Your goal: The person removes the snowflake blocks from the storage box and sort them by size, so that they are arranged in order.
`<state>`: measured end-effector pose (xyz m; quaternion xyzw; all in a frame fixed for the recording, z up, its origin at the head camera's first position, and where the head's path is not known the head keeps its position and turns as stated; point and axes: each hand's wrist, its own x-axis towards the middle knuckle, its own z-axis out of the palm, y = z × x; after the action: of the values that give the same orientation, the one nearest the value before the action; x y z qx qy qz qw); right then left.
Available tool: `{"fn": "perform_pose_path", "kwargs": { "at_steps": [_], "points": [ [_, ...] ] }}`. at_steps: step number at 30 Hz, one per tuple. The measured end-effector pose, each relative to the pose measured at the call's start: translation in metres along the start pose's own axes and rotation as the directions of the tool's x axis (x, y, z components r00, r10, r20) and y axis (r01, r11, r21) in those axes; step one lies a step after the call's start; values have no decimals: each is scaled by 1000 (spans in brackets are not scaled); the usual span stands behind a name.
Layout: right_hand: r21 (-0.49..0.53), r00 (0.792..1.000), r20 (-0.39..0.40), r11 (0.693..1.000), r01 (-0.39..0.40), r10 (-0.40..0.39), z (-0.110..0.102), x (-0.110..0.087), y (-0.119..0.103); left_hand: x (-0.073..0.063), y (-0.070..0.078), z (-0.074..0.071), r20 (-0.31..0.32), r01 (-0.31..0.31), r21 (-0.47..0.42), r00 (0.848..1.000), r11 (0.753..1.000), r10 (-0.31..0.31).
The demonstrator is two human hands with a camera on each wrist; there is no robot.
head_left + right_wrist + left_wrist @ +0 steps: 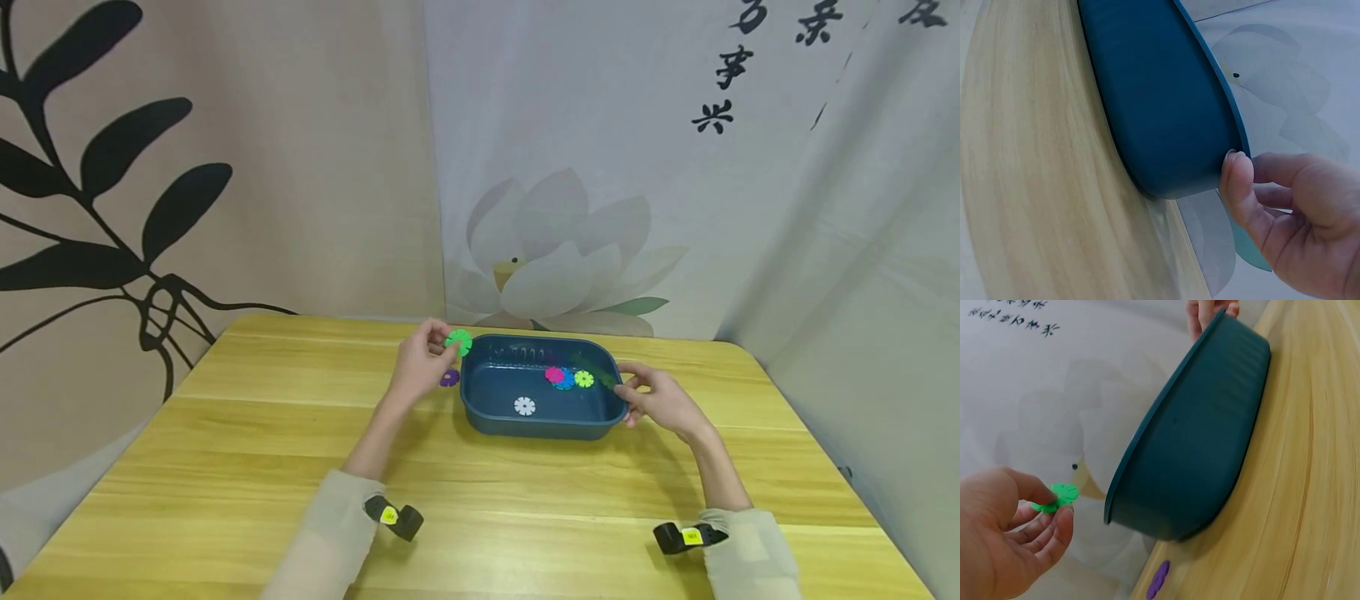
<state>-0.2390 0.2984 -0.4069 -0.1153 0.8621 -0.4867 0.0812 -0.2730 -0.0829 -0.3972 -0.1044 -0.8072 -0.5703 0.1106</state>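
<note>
My left hand (423, 360) pinches a green snowflake-shaped plastic disc (459, 342) between thumb and fingers, at the left end of a dark blue basin (536, 429). In the left wrist view the same green disc (1065, 493) sticks out past the fingertips, apart from the basin wall (1191, 437). At the basin's right end, my right hand (660, 400) grips the rim, thumb and fingers around its edge (1241, 134). Inside the basin lie a white disc (525, 406), a pink disc (553, 375), a blue disc (564, 382) and a yellow-green disc (584, 379).
On the wooden table (525, 517), a purple disc (449, 378) lies just left of the basin, partly behind my left hand. A printed curtain (337, 167) hangs along the table's back edge. Each sleeve carries a black wrist camera (397, 518).
</note>
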Motion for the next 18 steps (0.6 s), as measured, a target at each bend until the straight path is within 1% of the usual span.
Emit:
{"fn": "perform_pose_path", "kwargs": {
  "at_steps": [8,14,18],
  "points": [
    [8,1000,-1,1000,-1,1,-2,-1,1,0,-6,-16,2,49,11,999,999,-49],
    [9,1000,0,1000,5,-5,0,-1,1,-4,-17,-29,28,84,32,996,996,-85],
    [12,1000,-1,1000,6,-6,0,-1,0,-4,-27,-38,37,91,44,995,995,-93]
  ]
}}
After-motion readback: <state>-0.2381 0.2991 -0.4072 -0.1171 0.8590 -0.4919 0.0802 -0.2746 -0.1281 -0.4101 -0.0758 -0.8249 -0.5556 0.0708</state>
